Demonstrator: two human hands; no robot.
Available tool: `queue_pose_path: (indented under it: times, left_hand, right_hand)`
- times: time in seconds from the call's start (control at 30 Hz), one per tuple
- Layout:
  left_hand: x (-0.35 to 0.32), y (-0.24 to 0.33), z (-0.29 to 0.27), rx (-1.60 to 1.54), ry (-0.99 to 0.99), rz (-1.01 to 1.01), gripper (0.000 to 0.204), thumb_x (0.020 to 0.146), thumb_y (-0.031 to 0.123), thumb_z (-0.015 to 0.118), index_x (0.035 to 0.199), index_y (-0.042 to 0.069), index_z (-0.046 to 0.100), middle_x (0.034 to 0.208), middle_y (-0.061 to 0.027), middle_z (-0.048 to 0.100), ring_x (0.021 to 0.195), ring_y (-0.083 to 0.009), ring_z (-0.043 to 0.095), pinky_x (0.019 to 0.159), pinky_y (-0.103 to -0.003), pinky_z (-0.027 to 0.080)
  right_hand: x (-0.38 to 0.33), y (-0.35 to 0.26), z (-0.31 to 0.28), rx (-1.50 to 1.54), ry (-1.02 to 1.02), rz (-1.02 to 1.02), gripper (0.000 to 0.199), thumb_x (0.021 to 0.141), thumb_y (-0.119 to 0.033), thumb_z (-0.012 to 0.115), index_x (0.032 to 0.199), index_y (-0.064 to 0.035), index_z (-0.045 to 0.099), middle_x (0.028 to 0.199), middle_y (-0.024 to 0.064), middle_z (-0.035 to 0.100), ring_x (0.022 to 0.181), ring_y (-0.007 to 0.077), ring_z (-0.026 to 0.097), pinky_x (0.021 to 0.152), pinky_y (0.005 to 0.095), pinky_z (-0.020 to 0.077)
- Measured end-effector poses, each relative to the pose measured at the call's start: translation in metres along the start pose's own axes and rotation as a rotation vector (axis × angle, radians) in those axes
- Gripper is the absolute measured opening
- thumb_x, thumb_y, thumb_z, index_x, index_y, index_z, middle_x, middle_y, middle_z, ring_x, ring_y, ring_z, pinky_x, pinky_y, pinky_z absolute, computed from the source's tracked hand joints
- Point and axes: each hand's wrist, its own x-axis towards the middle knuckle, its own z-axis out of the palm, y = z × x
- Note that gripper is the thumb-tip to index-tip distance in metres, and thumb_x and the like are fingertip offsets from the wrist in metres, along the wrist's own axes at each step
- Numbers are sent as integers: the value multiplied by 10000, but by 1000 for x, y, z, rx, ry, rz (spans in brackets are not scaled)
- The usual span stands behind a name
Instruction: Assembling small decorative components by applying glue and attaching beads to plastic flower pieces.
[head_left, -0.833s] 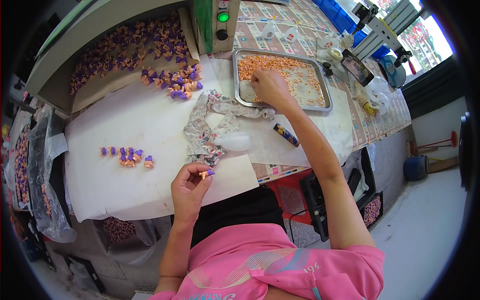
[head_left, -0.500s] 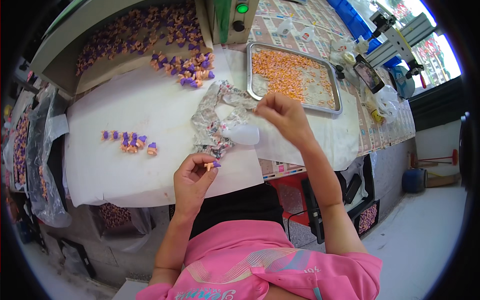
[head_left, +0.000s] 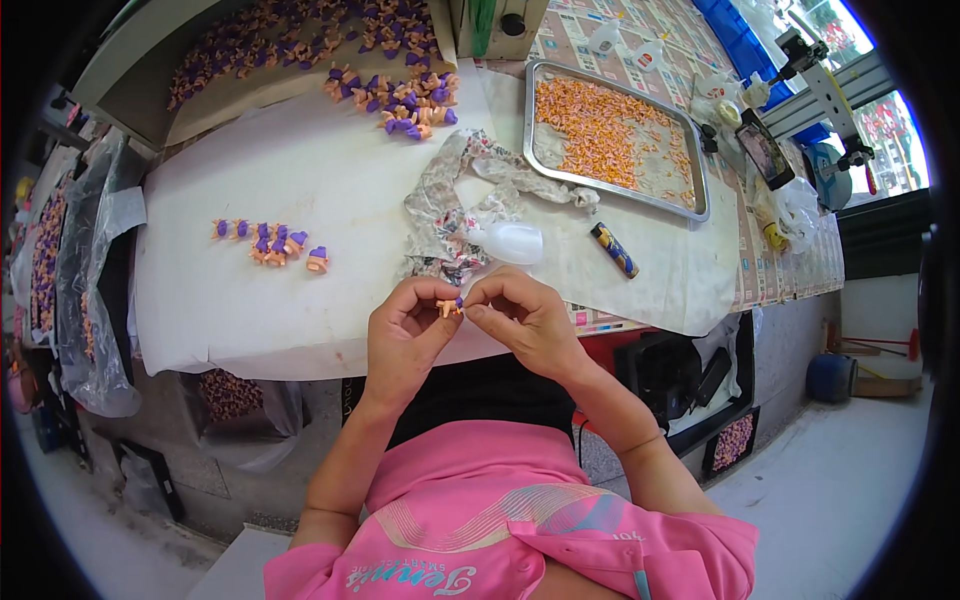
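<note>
Near the front edge of the table, my left hand [head_left: 403, 335] pinches a small peach and purple toy figure [head_left: 448, 308] between thumb and fingertips. My right hand [head_left: 528, 318] meets it from the right, thumb and forefinger pressed together at the figure's purple end. Whatever lies between those right fingertips is too small to make out. Left of my hands, several similar figures [head_left: 265, 240] stand in short rows on white paper [head_left: 240, 325]. Just beyond my hands lie a crumpled patterned cloth [head_left: 432, 205] and a translucent white squeeze bottle [head_left: 515, 243] on its side.
A metal tray [head_left: 618, 190] of small orange pieces sits at the back right. A dark blue and yellow tube [head_left: 614, 250] lies in front of it. More figures [head_left: 405, 105] spill from a box-like opening at the back left. A phone [head_left: 764, 152] stands on a holder farther right.
My right hand has come from beside the tray and cloth to the figure in my left hand. The tube it covered now shows. The view has shifted slightly.
</note>
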Motion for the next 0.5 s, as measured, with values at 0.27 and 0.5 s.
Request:
queue_pose_path:
  times: [0.27,0.5]
  left_hand:
    - [1,-5,-9,5,-21,16,183,857,-47,663,1029,-6,615,1004,-24,567,896,-80,572,815,-218,474]
    - [2,-10,-12,42,-29,49,182,855,-58,656,1026,-14,618,1026,-36,561,909,-90,575,822,-227,479]
  right_hand:
    - [5,11,6,0,10,-72,84,895,-75,665,967,-35,647,938,-6,558,742,40,485,630,189,386]
    - [5,11,8,-54,30,-74,81,889,-68,662,956,-25,647,908,0,560,706,37,474,602,187,380]
